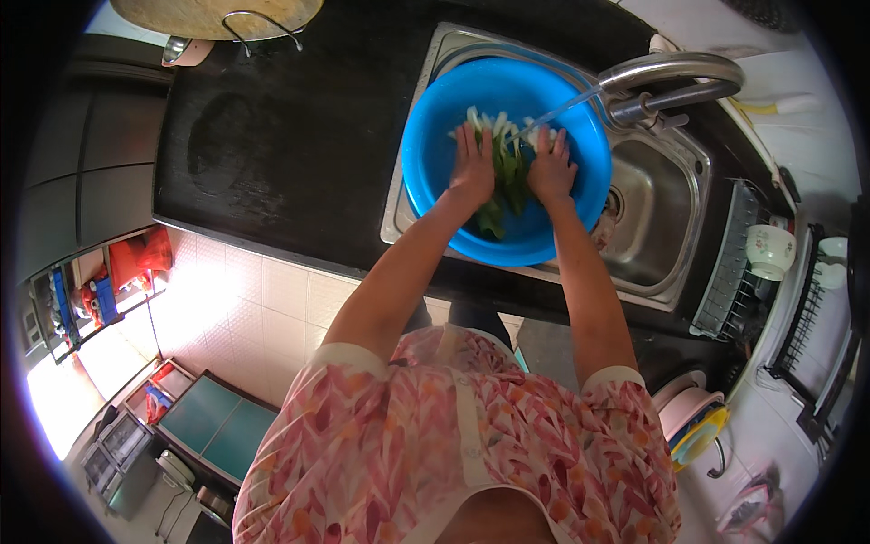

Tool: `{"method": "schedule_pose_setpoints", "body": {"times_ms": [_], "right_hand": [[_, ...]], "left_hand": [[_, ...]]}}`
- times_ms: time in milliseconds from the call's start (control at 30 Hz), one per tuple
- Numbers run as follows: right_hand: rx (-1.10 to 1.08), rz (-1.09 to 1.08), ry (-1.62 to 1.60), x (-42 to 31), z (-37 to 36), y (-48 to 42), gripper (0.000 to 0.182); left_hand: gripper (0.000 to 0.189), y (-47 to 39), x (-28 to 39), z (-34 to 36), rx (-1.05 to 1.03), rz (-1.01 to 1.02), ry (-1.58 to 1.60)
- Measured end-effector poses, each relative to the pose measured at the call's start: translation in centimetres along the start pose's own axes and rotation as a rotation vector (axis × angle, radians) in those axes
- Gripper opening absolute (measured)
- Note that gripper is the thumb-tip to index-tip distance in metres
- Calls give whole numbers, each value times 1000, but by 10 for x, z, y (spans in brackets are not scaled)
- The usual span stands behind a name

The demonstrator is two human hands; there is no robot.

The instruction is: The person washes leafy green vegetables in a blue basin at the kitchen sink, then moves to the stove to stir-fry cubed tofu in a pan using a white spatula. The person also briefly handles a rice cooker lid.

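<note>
A blue plastic basin (423,197) sits over the left part of a steel double sink. In it lies a bunch of leafy greens (511,180), white stems at the far side and dark leaves towards me. My left hand (474,166) rests palm down on the left of the bunch, its fingers extended and spread. On the right, my right hand (552,170) lies over the stems with its fingers apart; its palm side is hidden. Water runs from the curved metal faucet (669,68) and lands among the stems between both hands.
Beside the basin is the sink's right bowl (652,217) with its drain. A wire dish rack (724,265) and a floral-patterned bowl (771,250) stand at the right. The black countertop (292,149) extends left, with a round board (204,17) at its far edge.
</note>
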State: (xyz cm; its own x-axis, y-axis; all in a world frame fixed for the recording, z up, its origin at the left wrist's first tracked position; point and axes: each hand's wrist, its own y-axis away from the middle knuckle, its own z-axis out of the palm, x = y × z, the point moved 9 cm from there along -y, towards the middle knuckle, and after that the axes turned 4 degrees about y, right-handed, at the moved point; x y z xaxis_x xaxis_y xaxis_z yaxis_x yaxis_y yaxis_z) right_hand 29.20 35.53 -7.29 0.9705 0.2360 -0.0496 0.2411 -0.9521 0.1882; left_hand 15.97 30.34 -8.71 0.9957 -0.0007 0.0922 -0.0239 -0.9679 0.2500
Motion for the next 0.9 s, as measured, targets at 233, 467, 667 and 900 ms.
{"method": "schedule_pose_setpoints", "body": {"times_ms": [233, 467, 667, 900], "right_hand": [[-140, -83, 116, -46, 1, 27, 66], [-114, 8, 35, -30, 18, 9, 57], [-200, 58, 120, -7, 0, 2, 62], [25, 136, -359, -83, -15, -9, 53]], "left_hand": [[74, -19, -2, -19, 132, 18, 403], [86, -17, -21, -17, -74, -6, 299], [99, 21, -48, -57, -56, -353, 789], [72, 23, -44, -8, -345, -374, 674]]}}
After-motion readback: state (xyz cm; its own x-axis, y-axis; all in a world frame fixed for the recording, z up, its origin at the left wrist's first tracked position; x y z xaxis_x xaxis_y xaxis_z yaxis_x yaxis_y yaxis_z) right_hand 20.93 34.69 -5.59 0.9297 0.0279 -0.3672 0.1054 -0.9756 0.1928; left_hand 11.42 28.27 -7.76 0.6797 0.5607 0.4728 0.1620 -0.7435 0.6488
